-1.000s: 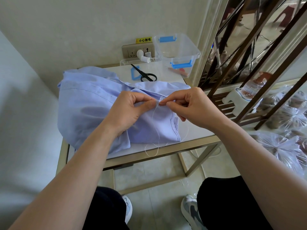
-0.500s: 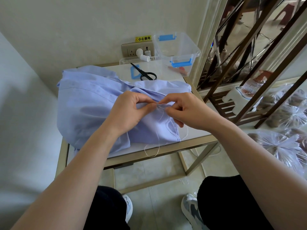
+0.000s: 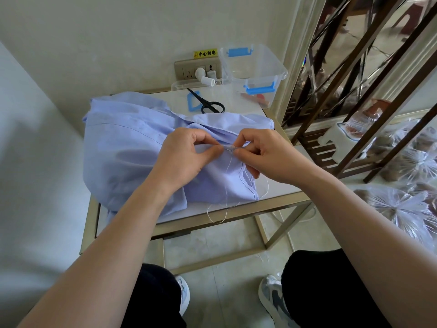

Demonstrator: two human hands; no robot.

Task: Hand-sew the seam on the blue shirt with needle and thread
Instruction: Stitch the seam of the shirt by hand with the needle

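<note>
Right hand pinches needle, now drawn up to left hand — still pinching blue shirt.

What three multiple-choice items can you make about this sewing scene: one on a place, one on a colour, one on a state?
1. Where do the black scissors lie?
A. on the floor
B. on the table, behind the blue shirt
C. on the person's lap

2. What colour are the latches of the clear plastic box?
A. blue
B. red
C. green

3. What does the right hand do?
A. lies flat and open
B. grips a pen
C. pinches the needle at the shirt's seam

Answers:
1 B: they lie on the tabletop beyond the shirt.
2 A: both latches are blue.
3 C: thumb and forefinger close on the needle, and the thread hangs below.
</note>
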